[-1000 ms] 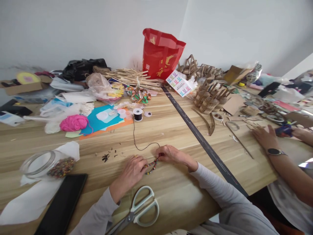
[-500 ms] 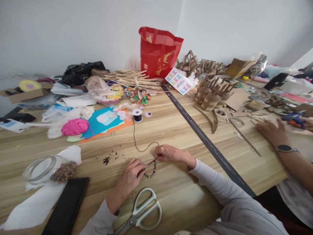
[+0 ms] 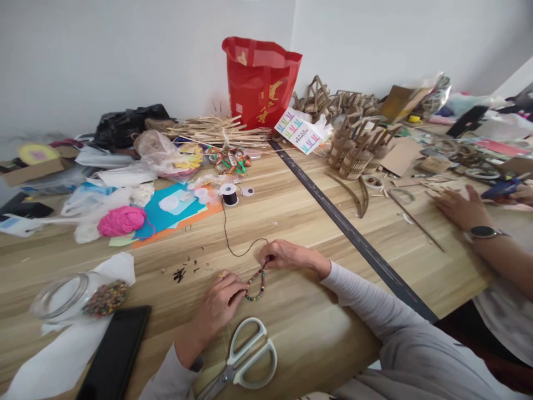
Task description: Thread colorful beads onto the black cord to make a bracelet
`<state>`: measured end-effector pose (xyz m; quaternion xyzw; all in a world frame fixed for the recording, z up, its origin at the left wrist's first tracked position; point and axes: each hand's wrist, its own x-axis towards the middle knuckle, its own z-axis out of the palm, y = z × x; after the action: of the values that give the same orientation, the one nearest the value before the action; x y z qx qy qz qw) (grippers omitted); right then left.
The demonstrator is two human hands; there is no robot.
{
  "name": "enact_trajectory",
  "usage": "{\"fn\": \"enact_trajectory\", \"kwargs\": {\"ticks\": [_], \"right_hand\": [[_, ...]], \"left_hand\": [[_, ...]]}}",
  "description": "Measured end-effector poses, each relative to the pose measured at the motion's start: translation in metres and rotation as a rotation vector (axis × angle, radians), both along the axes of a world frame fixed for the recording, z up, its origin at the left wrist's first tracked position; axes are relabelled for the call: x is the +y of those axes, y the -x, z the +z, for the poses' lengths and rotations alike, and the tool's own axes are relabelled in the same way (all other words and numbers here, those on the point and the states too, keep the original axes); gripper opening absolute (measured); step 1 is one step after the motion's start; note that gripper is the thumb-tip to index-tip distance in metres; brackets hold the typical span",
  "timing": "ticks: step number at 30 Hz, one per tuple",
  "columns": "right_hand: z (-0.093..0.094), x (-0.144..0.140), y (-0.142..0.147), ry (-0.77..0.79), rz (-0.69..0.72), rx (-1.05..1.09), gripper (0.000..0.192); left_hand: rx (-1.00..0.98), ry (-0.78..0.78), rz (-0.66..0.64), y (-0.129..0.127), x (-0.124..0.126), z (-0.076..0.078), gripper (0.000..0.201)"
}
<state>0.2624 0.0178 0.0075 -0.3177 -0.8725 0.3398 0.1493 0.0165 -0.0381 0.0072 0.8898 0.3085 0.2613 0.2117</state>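
Observation:
A small beaded bracelet with many-coloured beads lies in a loop between my two hands, just over the wooden table. My left hand pinches its left side between thumb and fingers. At its upper end my right hand is closed on the dark cord where the beads stop. From there the black cord curves over the table to a spool of black thread. White-handled scissors lie close below my left hand. Short black cord scraps are scattered to the left.
At left, a tipped clear jar of beads lies on white paper beside a black phone. Pink yarn and blue sheets stand behind. A red bag and small woven baskets are at the back. A co-worker's hand rests at right.
The view has shifted slightly, so the background sits a little further left. Both hands keep their hold on the bracelet, whose loop looks slightly longer and narrower.

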Motion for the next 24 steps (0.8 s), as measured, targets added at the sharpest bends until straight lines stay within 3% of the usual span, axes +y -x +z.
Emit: {"fn": "enact_trajectory", "kwargs": {"ticks": [10,17,24], "right_hand": [[0.001,0.006,0.002,0.009,0.036,0.035,0.011],[0.002,0.012,0.009,-0.077,0.057,0.004,0.012],[0.001,0.022,0.013,-0.064,0.129,0.021,0.014]], "left_hand": [[0.059,0.004,-0.011,0.002,0.014,0.003,0.016],[0.144,0.003,-0.141,-0.001,0.005,0.011,0.015],[0.170,0.003,-0.167,-0.005,-0.001,0.011,0.018]]}}
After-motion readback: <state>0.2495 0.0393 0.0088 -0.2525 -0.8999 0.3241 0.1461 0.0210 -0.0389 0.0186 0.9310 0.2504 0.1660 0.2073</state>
